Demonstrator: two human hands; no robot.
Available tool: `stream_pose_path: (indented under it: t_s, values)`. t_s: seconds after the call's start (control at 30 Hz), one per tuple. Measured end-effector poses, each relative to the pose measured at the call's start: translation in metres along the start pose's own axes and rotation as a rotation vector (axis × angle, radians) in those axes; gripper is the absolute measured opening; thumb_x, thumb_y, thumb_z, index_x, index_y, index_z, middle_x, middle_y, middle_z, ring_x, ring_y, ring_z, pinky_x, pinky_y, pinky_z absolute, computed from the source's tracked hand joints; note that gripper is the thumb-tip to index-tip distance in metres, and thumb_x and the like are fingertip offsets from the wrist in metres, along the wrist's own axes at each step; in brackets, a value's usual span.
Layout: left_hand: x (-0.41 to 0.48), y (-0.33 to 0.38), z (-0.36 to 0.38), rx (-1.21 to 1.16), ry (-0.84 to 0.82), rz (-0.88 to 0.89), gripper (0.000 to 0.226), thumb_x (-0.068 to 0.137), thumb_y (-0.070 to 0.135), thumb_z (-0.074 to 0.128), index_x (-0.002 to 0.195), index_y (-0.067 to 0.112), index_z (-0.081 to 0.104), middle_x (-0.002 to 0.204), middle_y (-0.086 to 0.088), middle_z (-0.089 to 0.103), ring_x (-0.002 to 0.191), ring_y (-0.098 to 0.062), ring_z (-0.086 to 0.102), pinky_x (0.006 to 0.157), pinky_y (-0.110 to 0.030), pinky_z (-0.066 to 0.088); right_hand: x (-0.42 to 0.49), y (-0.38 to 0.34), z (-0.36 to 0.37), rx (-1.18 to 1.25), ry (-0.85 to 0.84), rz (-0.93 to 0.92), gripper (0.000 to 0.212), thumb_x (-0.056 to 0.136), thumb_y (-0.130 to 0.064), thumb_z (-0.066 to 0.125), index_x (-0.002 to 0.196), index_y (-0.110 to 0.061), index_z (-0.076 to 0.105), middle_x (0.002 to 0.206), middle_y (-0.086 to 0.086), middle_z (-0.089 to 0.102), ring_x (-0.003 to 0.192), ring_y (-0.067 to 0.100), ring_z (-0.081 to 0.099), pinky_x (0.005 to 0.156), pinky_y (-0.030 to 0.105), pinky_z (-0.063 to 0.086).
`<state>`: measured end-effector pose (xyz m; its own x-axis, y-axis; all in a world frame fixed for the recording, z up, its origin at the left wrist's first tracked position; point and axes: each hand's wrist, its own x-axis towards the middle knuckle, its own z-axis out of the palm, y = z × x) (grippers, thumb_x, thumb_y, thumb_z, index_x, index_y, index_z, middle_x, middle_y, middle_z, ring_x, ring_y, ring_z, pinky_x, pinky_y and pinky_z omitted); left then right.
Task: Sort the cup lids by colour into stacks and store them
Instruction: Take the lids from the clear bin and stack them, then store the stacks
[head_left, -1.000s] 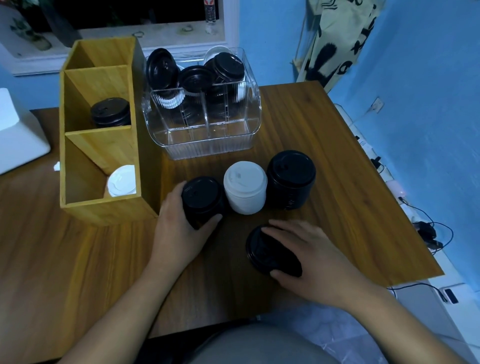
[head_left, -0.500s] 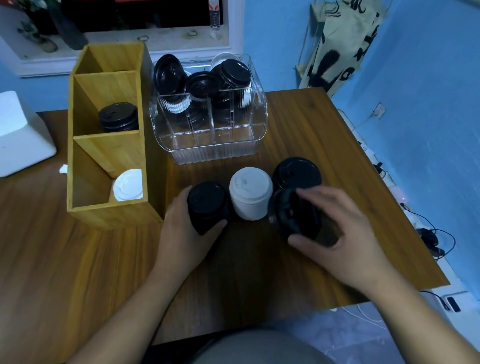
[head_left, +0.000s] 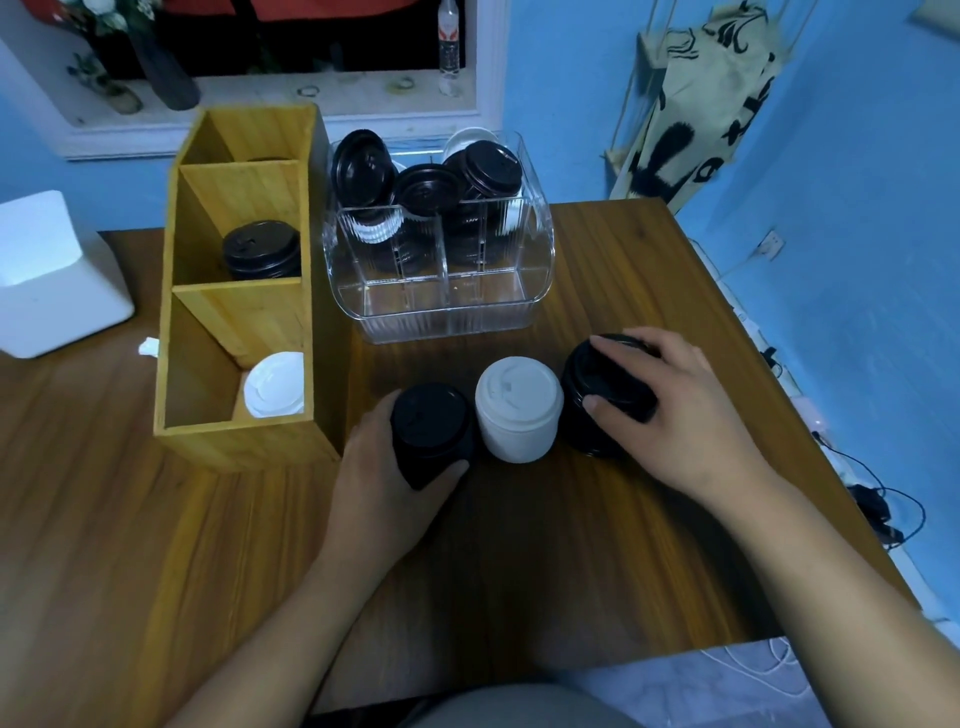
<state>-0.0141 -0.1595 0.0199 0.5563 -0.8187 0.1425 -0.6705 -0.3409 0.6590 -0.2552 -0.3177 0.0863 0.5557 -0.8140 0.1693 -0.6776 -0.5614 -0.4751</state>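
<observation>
Fingers (head_left: 618, 345) of the right hand (head_left: 680, 415) are curled over the top of the right black stack (head_left: 584, 434), thumb pinching its near rim. The left hand (head_left: 374, 499) is wrapped round the left black stack (head_left: 428, 415), with the white stack (head_left: 519, 415) sitting between them near the middle of the table. These lids look like thin plastic, so I'd guess light, a bit flexy and slidey when nested. Better to grab a stack low round the sides, not by the top lid. The wooden organiser (head_left: 244, 447) is just left.
</observation>
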Motion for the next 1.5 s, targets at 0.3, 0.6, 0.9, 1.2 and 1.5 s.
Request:
stream_pose_path:
  t_s: [0.3, 0.6, 0.9, 1.2, 1.5]
  values:
    - [0.001, 0.000, 0.000, 0.006, -0.014, -0.015, 0.098, 0.070, 0.049, 0.087, 0.149, 0.026, 0.036, 0.144, 0.007, 0.050, 0.133, -0.011, 0.044, 0.104, -0.024, 0.036, -0.010, 0.007, 0.020, -0.053, 0.055, -0.030, 0.064, 0.094, -0.060, 0.042, 0.152, -0.033, 0.043, 0.163, -0.005, 0.026, 0.144, 0.019, 0.036, 0.096, 0.043, 0.055]
    - [-0.002, -0.003, 0.001, -0.005, -0.058, -0.065, 0.103, 0.073, 0.055, 0.083, 0.154, 0.032, 0.025, 0.152, 0.011, 0.041, 0.138, -0.008, 0.038, 0.106, -0.021, 0.030, 0.020, -0.005, -0.012, -0.067, 0.059, -0.075, 0.067, 0.096, -0.072, 0.031, 0.150, -0.036, 0.045, 0.162, -0.007, 0.033, 0.151, 0.016, 0.025, 0.118, 0.047, 0.029]
    - [-0.002, -0.005, 0.001, -0.035, -0.072, -0.046, 0.103, 0.074, 0.057, 0.082, 0.154, 0.037, 0.021, 0.155, 0.014, 0.038, 0.133, 0.005, 0.028, 0.111, -0.021, 0.027, 0.193, -0.050, -0.006, -0.024, 0.045, -0.165, 0.053, 0.098, -0.038, 0.062, 0.147, -0.024, 0.048, 0.147, 0.003, 0.052, 0.138, 0.023, 0.045, 0.113, 0.036, 0.033]
    - [-0.003, -0.007, 0.000, -0.017, -0.087, -0.019, 0.100, 0.075, 0.062, 0.078, 0.153, 0.041, 0.019, 0.152, 0.020, 0.036, 0.125, 0.017, 0.019, 0.102, -0.003, 0.016, 0.294, -0.066, 0.009, -0.293, -0.136, -0.051, 0.079, 0.086, -0.066, 0.062, 0.151, -0.027, 0.037, 0.143, 0.011, 0.057, 0.133, 0.039, 0.047, 0.109, 0.052, 0.039]
    - [-0.002, -0.008, 0.000, -0.032, -0.060, -0.006, 0.099, 0.074, 0.059, 0.080, 0.153, 0.038, 0.023, 0.143, 0.024, 0.036, 0.123, 0.018, 0.020, 0.103, -0.004, 0.016, 0.214, -0.075, -0.016, 0.015, 0.080, -0.172, 0.071, 0.081, -0.056, 0.074, 0.142, -0.026, 0.052, 0.134, 0.001, 0.062, 0.124, 0.022, 0.057, 0.109, 0.041, 0.043]
